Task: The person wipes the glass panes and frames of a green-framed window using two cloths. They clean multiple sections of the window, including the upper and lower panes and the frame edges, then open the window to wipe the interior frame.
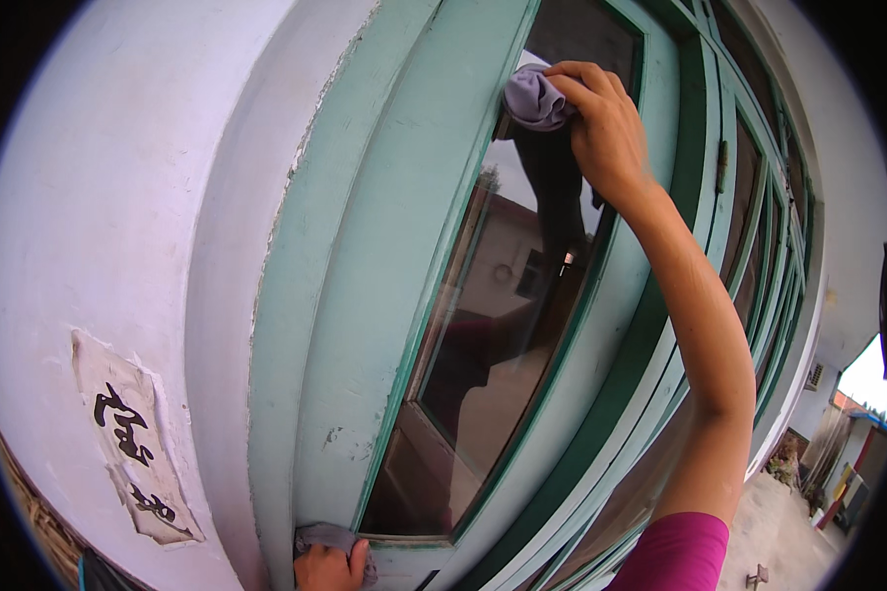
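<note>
My right hand [609, 123] is raised high against a tall glass pane [503, 286]. Its fingers close round a bunched lilac-grey cloth [537, 98], which lies against the upper left part of the glass by the frame. Low down, at the bottom edge of the view, my left hand [325, 569] grips a darker grey cloth [327, 537] against the green wooden frame [394, 227], beside the pane's lower left corner. Only part of this hand shows. Reflections of an arm, a building and sky cross the dark glass.
On the left a white wall [118, 197] carries a torn paper strip [133, 443] with black brushwork. Hinged green window panels [759, 207] continue on the right. Beyond them lies a pale paved yard [784, 532]. Paint is chipped along the frame's left edge.
</note>
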A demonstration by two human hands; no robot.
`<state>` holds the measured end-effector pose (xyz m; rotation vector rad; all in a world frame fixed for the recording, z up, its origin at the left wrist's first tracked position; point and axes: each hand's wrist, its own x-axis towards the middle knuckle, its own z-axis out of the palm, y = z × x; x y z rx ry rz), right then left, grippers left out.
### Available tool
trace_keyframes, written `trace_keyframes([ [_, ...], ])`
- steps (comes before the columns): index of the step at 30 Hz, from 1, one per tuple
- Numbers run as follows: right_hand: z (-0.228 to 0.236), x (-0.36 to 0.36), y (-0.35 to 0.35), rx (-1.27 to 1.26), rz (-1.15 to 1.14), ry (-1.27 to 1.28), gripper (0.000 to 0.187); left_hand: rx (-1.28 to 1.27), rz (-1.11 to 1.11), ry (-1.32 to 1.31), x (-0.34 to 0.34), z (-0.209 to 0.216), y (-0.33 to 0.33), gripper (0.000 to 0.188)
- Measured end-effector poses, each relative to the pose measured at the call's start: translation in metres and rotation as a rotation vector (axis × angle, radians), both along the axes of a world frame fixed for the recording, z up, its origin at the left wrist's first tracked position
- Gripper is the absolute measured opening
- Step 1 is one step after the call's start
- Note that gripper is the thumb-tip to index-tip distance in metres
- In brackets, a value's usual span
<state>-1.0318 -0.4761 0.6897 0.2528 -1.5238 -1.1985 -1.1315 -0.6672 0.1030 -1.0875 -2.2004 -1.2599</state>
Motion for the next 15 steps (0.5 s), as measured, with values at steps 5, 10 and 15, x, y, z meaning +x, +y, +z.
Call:
trace_keyframes([
  [5, 0.151, 0.02, 0.056, 0.089, -0.317, 0.465, 0.06, 0.001, -0.014, -0.01, 0.003, 0.002, 0.003, 0.05],
  [10, 0.164, 0.028, 0.052, -0.141, -0.428, 0.495, 0.063, -0.031, 0.006, 0.017, 0.007, -0.005, 0.007, 0.05],
  [15, 0.02, 0.029, 0.002, -0.044, -0.278, 0.089, 0.043, -0.008, 0.012, 0.04, -0.003, -0.013, 0.003, 0.05],
])
